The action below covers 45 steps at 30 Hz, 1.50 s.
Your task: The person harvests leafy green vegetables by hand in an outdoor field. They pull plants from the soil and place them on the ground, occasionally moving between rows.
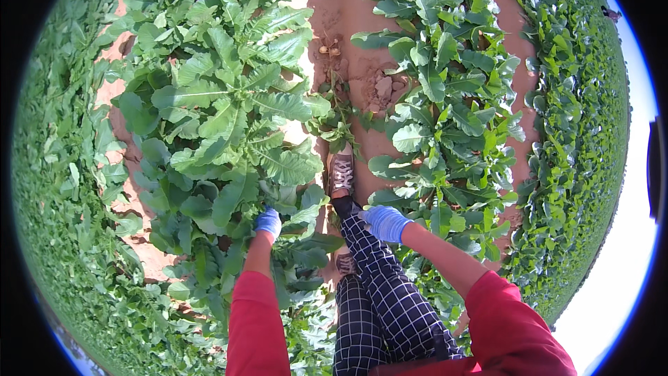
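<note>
My left hand (269, 222), in a blue-and-white knit glove, reaches into a dense row of leafy green plants (229, 109). Leaves cover its fingertips, so its grip is hidden. Gloved alike, my right hand (385, 223) hovers above my checked trouser leg (365, 250), apart from the plants. Its fingers point left; whether they close on anything is unclear. Ahead of my front shoe (342, 173) lies an uprooted plant (339, 128) with limp leaves. Small pale round roots (330, 50) lie farther up the furrow.
My feet stand in a narrow sandy furrow (365, 141) between two crop rows. Broken clods of soil (385, 86) lie beside the right row of plants (438, 62). More rows stretch away on both sides. A small dark shape (610, 13) shows far off at upper right.
</note>
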Motion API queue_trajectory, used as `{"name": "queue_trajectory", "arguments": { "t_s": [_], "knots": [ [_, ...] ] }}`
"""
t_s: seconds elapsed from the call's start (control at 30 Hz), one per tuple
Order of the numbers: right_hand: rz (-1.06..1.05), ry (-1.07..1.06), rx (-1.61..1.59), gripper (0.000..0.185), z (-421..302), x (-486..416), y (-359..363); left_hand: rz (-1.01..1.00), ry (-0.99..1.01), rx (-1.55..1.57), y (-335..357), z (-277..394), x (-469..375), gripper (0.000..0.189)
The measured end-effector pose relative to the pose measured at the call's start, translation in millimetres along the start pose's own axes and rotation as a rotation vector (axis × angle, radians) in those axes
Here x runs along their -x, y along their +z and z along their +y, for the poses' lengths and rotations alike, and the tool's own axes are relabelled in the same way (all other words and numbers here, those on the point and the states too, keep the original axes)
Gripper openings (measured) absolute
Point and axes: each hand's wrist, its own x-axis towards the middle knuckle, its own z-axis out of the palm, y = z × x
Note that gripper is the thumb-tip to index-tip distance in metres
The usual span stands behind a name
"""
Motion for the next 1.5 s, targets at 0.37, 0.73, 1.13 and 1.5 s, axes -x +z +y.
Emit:
{"name": "queue_trajectory", "arguments": {
  "t_s": [0.37,0.73,1.13,1.5],
  "knots": [
    [1.065,0.145,-0.958,0.021,98,-3,-97,-0.091,0.012,-0.368,36,0,-14,0.035],
    [0.522,0.343,0.563,0.032,148,-172,-203,-0.117,0.151,-0.365,23,-5,10,0.049],
    [0.905,0.488,0.593,0.053,211,-128,-227,-0.023,0.149,-0.334,18,-1,19,0.023],
    [0.768,0.501,0.889,0.011,204,-153,-258,-0.197,0.193,-0.418,36,-8,7,0.050]
  ]
}}
